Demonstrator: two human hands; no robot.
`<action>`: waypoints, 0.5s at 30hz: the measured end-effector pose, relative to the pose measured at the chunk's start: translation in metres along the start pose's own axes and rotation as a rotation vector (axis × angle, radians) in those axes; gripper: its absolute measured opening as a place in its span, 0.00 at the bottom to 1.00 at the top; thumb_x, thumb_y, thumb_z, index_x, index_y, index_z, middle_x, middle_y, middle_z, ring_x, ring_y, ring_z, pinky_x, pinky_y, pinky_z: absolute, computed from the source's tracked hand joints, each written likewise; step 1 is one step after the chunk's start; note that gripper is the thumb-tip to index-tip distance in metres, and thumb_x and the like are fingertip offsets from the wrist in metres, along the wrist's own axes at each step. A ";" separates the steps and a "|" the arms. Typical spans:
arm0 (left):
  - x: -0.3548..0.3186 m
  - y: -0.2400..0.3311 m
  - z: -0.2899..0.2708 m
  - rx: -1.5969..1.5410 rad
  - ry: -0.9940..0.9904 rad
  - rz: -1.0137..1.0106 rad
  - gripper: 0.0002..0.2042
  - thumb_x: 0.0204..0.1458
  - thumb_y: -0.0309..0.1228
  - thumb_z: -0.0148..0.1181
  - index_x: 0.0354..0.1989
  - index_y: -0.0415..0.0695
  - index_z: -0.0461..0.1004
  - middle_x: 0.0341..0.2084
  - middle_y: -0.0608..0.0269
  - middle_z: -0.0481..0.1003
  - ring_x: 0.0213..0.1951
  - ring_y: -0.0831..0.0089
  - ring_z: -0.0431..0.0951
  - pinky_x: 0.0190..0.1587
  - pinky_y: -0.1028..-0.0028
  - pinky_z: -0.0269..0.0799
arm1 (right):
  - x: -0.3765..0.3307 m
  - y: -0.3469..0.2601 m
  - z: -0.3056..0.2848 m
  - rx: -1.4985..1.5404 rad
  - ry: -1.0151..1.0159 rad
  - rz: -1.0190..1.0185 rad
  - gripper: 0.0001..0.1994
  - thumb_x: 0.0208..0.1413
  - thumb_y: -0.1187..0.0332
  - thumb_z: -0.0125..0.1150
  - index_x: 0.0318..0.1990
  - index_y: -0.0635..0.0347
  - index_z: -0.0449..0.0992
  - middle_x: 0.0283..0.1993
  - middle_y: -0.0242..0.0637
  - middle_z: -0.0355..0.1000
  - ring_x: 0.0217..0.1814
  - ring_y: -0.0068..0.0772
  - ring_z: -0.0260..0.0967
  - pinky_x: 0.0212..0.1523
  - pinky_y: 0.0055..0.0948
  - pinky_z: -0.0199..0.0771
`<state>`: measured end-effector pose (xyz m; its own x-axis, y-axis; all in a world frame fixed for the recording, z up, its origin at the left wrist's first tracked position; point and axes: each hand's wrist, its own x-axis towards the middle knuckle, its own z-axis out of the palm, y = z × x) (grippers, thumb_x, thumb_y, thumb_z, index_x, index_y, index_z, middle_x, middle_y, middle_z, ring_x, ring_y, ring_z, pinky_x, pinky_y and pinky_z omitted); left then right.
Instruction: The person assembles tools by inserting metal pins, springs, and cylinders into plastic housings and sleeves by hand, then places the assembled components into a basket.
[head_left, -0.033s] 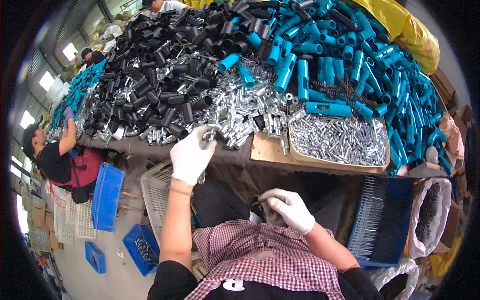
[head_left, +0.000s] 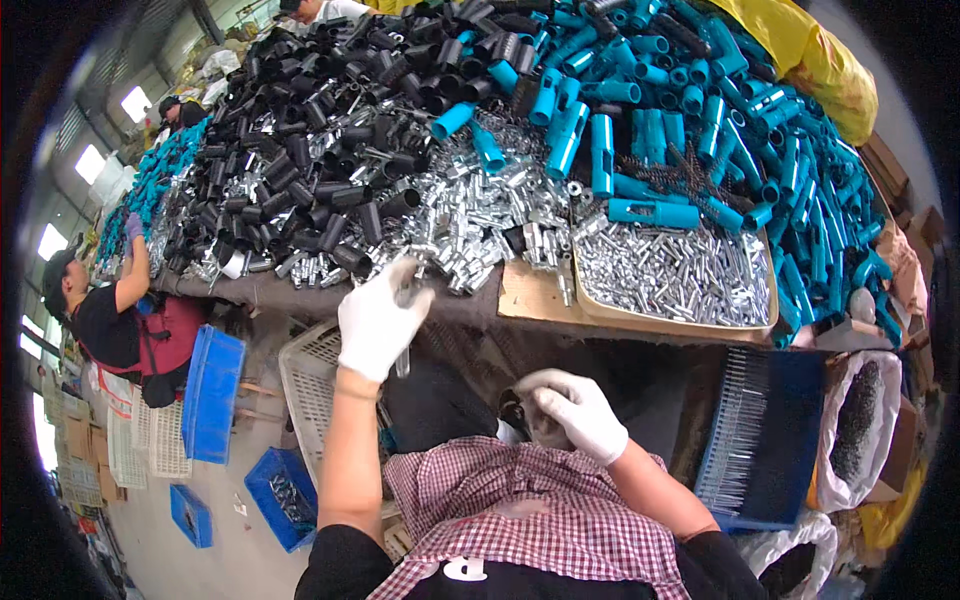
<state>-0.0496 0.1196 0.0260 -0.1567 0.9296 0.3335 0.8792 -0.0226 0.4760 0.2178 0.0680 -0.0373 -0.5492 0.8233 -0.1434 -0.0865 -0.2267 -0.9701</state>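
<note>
Table: workbench (head_left: 300, 292) heaped with parts; every place below is given from it.
Left hand (head_left: 378, 322): white glove, at the near edge, fingers closed on a small silver part (head_left: 405, 293) at the rim of the silver pile (head_left: 480, 215).
Right hand (head_left: 578, 413): white glove, below the edge at the lap, fingers curled around a dark piece (head_left: 516, 409); cannot tell what it is.
Tray (head_left: 590, 312): cardboard, on the near right edge, full of silver pins.
Black tubes (head_left: 310, 140): far left.
Blue tubes (head_left: 700, 130): far right.
Co-worker (head_left: 120, 320): at the left end, 1 arm raised to the top.
</note>
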 end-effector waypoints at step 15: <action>-0.101 0.019 0.018 -1.025 0.015 -0.242 0.28 0.61 0.50 0.52 0.53 0.33 0.69 0.28 0.61 0.73 0.24 0.80 0.68 0.26 0.81 0.62 | -0.039 0.021 -0.015 -0.005 0.227 0.025 0.17 0.57 0.68 0.62 0.52 0.70 0.75 0.37 0.37 0.77 0.31 0.21 0.73 0.35 0.22 0.74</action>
<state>-0.0085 0.0318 -0.0133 -0.2887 0.9465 0.1443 0.0236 -0.1437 0.9893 0.2501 0.0386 -0.0555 -0.3496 0.9137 -0.2073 -0.0708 -0.2464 -0.9666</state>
